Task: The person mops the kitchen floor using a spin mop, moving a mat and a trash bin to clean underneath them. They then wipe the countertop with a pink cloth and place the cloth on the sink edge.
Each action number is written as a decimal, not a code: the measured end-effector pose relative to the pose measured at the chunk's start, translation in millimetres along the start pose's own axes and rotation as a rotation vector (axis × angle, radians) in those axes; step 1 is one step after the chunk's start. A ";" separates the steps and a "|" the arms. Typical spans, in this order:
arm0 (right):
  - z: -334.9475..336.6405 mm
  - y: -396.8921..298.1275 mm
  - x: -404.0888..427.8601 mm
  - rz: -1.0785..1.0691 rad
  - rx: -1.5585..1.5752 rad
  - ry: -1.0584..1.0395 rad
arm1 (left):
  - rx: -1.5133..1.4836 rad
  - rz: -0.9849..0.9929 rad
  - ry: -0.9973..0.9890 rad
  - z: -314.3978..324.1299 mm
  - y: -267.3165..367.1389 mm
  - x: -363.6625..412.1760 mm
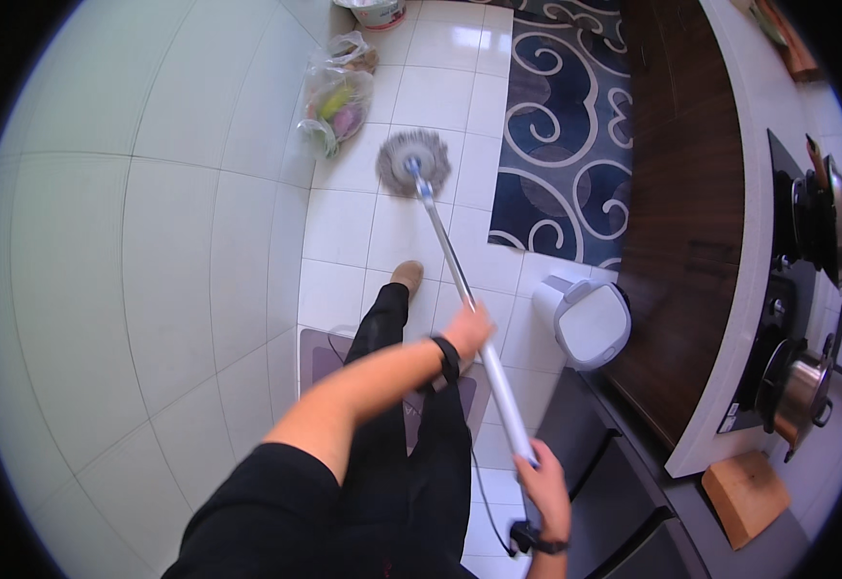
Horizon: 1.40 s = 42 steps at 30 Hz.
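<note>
A spin mop (pixel 452 250) with a metal and white pole runs from the lower right up to its round grey string head (pixel 414 162), which lies on the white tiled floor and looks blurred. My left hand (pixel 469 330), with a black band at the wrist, is closed around the middle of the pole. Lower down, my right hand (pixel 545 483) grips the pole's upper end. A dark device with a cable is by the right wrist.
Plastic bags (pixel 338 105) and a tub (pixel 379 13) stand along the left wall. A patterned mat (pixel 562 137) lies by the brown cabinets (pixel 681 217). A lidded bin (pixel 593 324) stands right of the pole. A second mat (pixel 320 358) is near my feet.
</note>
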State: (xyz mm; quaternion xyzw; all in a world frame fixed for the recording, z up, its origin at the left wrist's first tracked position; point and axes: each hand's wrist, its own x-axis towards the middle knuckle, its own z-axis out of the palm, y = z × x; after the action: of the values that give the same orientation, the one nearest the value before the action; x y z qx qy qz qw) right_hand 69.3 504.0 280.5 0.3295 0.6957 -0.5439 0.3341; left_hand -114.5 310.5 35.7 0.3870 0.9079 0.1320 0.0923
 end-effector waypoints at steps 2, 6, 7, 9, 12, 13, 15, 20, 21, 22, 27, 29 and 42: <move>-58.9 -7.4 -57.2 0.197 -0.075 0.035 | -0.257 0.001 -0.048 7.4 98.0 -11.5; -143.5 -0.5 -156.8 0.226 -0.198 0.237 | -0.470 0.114 -0.311 -8.8 260.0 -8.9; -153.2 -16.0 -177.2 0.251 -0.221 0.265 | -0.546 0.116 -0.387 -17.6 287.9 -7.1; -167.5 -2.5 -203.6 0.315 -0.283 0.481 | -0.613 0.163 -0.433 -26.8 323.9 -8.6; -159.5 41.9 -207.6 0.224 -0.441 0.745 | -0.666 0.126 -0.499 -16.3 334.8 -27.4; -159.9 65.8 -208.8 0.156 -0.488 0.780 | -0.653 0.137 -0.524 -14.2 335.0 -35.3; -189.8 147.8 -218.6 0.163 -0.356 0.822 | -0.646 0.166 -0.538 -28.4 328.2 -29.1; -91.2 83.5 -152.9 0.087 -0.244 0.489 | -0.653 -0.085 -0.188 6.4 228.0 -86.4; -72.1 65.4 -140.7 0.119 -0.173 0.440 | -0.602 -0.115 -0.148 7.0 203.8 -91.3; -53.2 40.6 -127.2 0.204 -0.160 0.353 | -0.558 -0.142 -0.122 5.5 177.9 -96.0; 41.7 0.5 -70.5 -0.135 -0.008 0.440 | -0.460 -0.290 -0.015 -23.6 38.5 -121.5; 89.6 -34.7 -58.7 -0.374 0.008 0.583 | -0.515 -0.359 0.110 -48.6 0.4 -140.7; 156.5 -208.6 -98.6 -0.737 0.436 0.371 | -0.683 -0.823 0.652 -154.4 -4.4 -202.7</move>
State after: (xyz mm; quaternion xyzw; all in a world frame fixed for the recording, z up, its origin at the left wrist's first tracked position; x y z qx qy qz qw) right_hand -30.3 301.8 444.6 0.2149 0.6836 -0.6919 -0.0884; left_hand -20.6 134.2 194.0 -0.1057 0.8706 0.4797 -0.0279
